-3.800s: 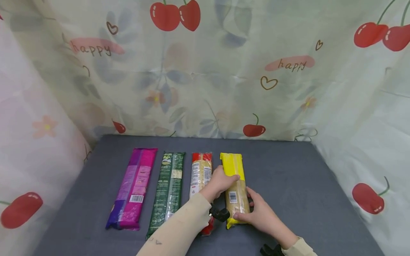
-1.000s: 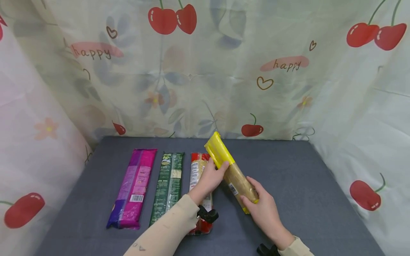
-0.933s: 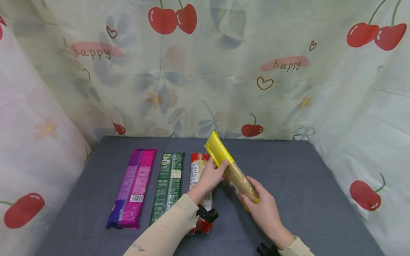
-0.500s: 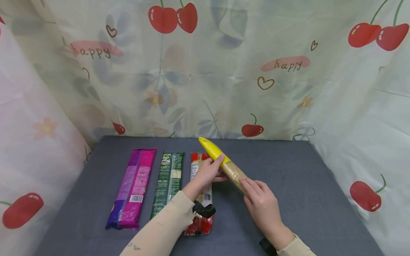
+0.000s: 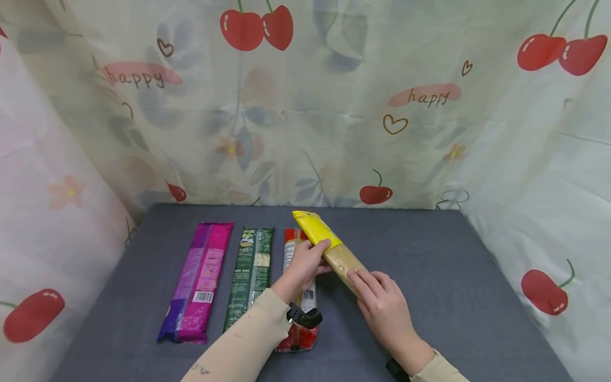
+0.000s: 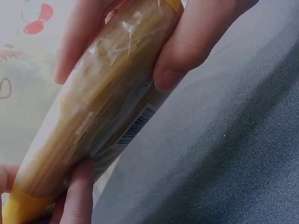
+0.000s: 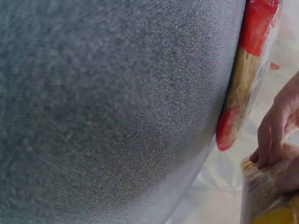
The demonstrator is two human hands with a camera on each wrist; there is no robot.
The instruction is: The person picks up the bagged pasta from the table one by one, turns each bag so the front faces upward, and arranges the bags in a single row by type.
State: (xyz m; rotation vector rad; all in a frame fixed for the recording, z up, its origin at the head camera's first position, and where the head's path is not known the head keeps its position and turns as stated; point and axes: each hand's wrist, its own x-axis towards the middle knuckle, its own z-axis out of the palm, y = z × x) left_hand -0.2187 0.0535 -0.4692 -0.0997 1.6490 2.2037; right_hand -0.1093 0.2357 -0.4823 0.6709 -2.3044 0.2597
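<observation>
Both hands hold a yellow-ended pack of spaghetti (image 5: 340,259) above the table, slanted with its large yellow end to the upper left. The left hand (image 5: 304,265) grips it near the yellow section, thumb on the near side. At the lower end, the right hand (image 5: 384,307) lays its fingers over the top; its thumb is hidden in the head view. The left wrist view shows the clear wrapper, pale strands and a barcode (image 6: 136,126) on the underside, with the right thumb (image 6: 175,65) pressing the pack's side. In the right wrist view the pack (image 7: 257,196) is partly cut off.
Under the left forearm lies a red-ended spaghetti pack (image 5: 300,337). Left of it are a green pack (image 5: 248,270) and a pink-purple pack (image 5: 198,281), on a dark grey tabletop (image 5: 429,276). Cherry-print curtains (image 5: 305,132) enclose the back and sides.
Both hands have lifted the yellow-ended pack from the table and tilted its top leftward. Over the last second they have rolled it, so the barcode face no longer shows in the head view.
</observation>
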